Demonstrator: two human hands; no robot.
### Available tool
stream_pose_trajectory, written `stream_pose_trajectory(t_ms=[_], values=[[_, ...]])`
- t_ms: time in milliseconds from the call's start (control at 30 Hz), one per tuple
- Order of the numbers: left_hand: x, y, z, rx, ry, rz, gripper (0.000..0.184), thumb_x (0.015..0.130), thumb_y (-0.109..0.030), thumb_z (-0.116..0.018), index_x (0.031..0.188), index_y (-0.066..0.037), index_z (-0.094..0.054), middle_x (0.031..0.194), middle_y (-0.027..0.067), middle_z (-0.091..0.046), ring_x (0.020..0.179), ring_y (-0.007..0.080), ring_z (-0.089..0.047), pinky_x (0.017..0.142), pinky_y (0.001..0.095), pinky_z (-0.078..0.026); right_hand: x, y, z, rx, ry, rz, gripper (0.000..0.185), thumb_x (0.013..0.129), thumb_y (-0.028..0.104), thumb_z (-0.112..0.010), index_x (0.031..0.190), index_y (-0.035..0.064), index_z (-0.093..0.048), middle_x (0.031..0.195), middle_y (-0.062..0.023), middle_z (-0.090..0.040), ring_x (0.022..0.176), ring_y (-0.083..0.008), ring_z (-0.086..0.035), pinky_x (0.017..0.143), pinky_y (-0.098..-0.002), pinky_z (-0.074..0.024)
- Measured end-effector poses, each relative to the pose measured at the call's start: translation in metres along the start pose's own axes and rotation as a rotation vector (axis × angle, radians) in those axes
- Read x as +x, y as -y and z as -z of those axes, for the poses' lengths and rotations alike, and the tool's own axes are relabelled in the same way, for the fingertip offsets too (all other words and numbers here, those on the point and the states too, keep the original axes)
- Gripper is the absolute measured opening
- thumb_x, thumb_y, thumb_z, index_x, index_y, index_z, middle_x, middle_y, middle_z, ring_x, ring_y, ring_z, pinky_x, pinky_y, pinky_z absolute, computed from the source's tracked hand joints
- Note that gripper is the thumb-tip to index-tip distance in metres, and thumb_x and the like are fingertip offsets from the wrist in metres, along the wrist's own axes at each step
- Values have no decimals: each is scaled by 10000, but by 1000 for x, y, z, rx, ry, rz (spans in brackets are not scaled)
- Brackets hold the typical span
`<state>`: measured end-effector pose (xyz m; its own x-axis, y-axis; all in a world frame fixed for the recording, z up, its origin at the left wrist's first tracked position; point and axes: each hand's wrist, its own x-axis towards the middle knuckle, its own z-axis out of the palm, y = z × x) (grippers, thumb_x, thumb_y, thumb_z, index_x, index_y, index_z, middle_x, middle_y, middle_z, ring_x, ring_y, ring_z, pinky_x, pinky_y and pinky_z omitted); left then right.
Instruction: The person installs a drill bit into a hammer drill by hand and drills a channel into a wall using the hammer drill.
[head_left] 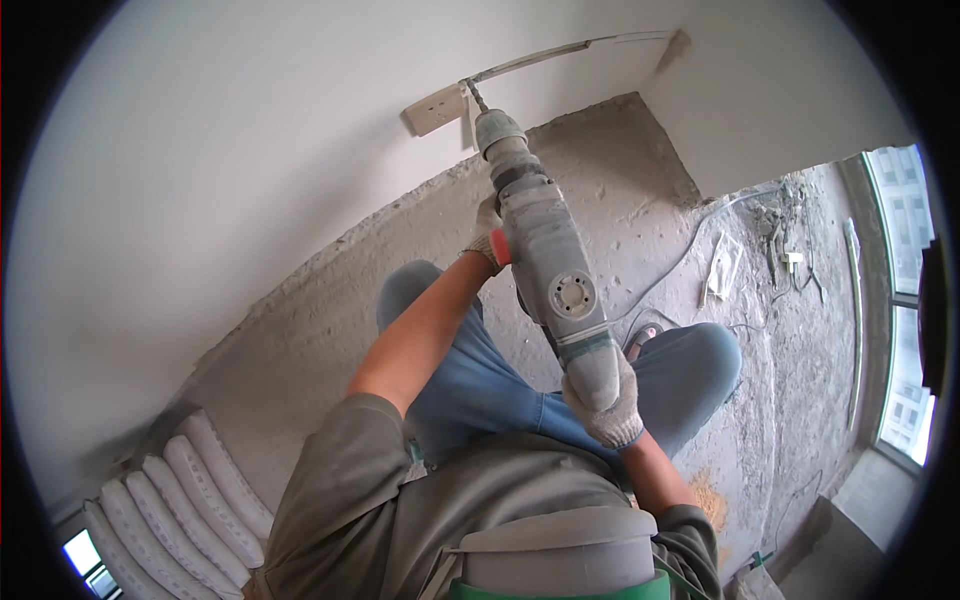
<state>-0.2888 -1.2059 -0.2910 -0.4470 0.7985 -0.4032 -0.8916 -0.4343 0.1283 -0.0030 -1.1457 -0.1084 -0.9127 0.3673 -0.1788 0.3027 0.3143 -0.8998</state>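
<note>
A dusty grey rotary hammer drill [552, 250] points away from me at the wall. Its bit [476, 93] meets the wall at the end of a cut groove [540, 55], right beside a beige socket plate [437, 110]. My left hand [487, 226], in a knit work glove, grips the drill's left side near the front; the fingers are mostly hidden behind the body. Wrapped around the rear handle is my gloved right hand [612, 405]. A red part [501, 246] shows on the drill's side by my left wrist.
Several stacked white sacks [190, 500] lie at lower left against the wall. A grey cable [672, 272] runs over the rough concrete floor to the right, near a white plastic bag [724, 265] and a white plug [793, 260]. A window [905, 300] is at far right.
</note>
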Motion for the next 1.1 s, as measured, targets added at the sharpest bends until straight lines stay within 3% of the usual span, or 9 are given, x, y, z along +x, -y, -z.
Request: stream_pose_trajectory(t_ms=[67, 200, 333, 367, 467, 600, 667, 767, 1100], values=[[1, -3, 6, -116, 339, 77, 421, 999, -416, -413, 1143, -96, -646, 1117, 135, -687, 1056, 310, -667, 999, 450, -520, 4, -6, -4, 102, 19, -71, 496, 734, 93, -752, 1181, 22, -551, 1007, -125, -667, 945, -281, -681, 823, -362, -538], [21, -10, 33, 11, 370, 68, 437, 991, -445, -419, 1165, -115, -646, 1113, 122, -693, 1062, 311, -668, 1000, 458, -519, 14, -1, -18, 70, -14, -9, 535, 711, 109, -773, 1188, 28, -545, 1012, -142, -661, 927, -316, -669, 822, -380, -532], [26, 9, 47, 244, 254, -10, 476, 1025, -467, -415, 1283, -105, -584, 1201, 117, -663, 1097, 278, -650, 992, 442, -516, 7, 8, -5, -18, -6, 45, 546, 725, 87, -775, 1209, 32, -529, 1027, -125, -662, 922, -277, -669, 810, -361, -535], [24, 14, 47, 279, 249, -34, 504, 1006, -499, -419, 1283, -113, -588, 1220, 117, -662, 1129, 286, -641, 1023, 434, -500, 1, 8, -2, 412, -39, -245, 536, 738, 77, -768, 1214, 32, -528, 1031, -121, -662, 921, -267, -669, 806, -355, -537], [-19, 22, -42, 349, -131, -115, 553, 985, -538, -434, 1303, -107, -574, 1288, 122, -637, 1195, 289, -611, 1095, 418, -451, -6, -1, 27, -28, 14, 55, 454, 767, 69, -747, 1179, 28, -560, 1032, -123, -680, 939, -252, -687, 820, -354, -544], [-14, 21, -19, 302, -1, -139, 538, 978, -518, -461, 1296, -99, -577, 1279, 127, -641, 1195, 300, -610, 1111, 428, -436, -8, 19, 34, -35, 22, 0, 378, 770, 78, -731, 1129, 43, -618, 1031, -124, -690, 960, -278, -681, 850, -365, -533], [-14, 15, -13, 72, 44, 25, 472, 1051, -401, -299, 1314, -100, -551, 1286, 145, -627, 1204, 321, -609, 1054, 534, -480, -8, 21, 32, -27, 15, 5, 317, 771, 77, -715, 1084, 66, -665, 1032, -117, -691, 970, -303, -668, 874, -378, -522], [-20, 16, -15, 101, 12, -12, 502, 981, -478, -468, 1272, -88, -594, 1252, 136, -650, 1180, 306, -616, 1083, 440, -460, -8, 21, 32, 27, 23, -58, 332, 758, 95, -729, 1080, 58, -660, 1029, -129, -683, 963, -322, -662, 867, -386, -523], [11, 4, 14, -7, -9, -53, 389, 1009, -389, -432, 1159, -93, -634, 1124, 121, -681, 1057, 301, -664, 992, 448, -523, 23, 15, 19, -125, 36, 132, 365, 755, 96, -708, 1106, 42, -622, 974, -125, -661, 915, -340, -653, 816, -398, -535]])
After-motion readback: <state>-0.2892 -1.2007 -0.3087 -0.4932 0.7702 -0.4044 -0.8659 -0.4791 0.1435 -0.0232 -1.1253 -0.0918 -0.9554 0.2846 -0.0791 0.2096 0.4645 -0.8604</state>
